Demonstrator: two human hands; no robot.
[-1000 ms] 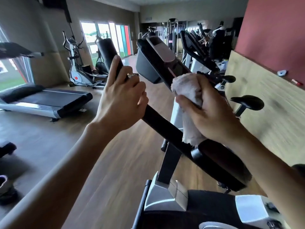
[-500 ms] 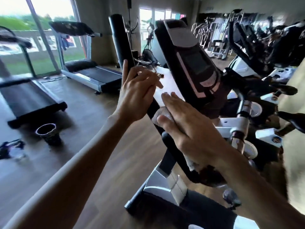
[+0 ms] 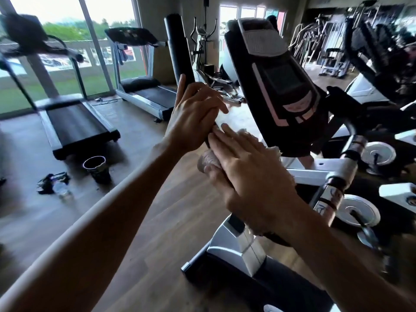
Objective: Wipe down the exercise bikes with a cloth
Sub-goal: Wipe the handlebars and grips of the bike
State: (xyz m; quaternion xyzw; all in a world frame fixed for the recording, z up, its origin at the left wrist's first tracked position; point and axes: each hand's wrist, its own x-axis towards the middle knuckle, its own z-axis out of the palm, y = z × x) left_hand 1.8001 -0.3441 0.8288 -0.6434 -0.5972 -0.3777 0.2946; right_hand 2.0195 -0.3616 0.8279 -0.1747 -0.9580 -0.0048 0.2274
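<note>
At frame centre our left hand [image 3: 193, 118] curls round the bike's stiff handlebar [image 3: 180, 55] while our right hand [image 3: 249, 176], fingers straight together, presses the soft, limp cloth [image 3: 208, 159], best bunched in the palm.

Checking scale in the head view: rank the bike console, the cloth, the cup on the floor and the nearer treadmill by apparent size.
1. Bike console, close to the camera
2. Nearer treadmill, farther off, so likely bigger in reality
3. Cloth, mostly hidden under the right hand
4. Cup, looks about like the cloth's visible part; unsure
</note>
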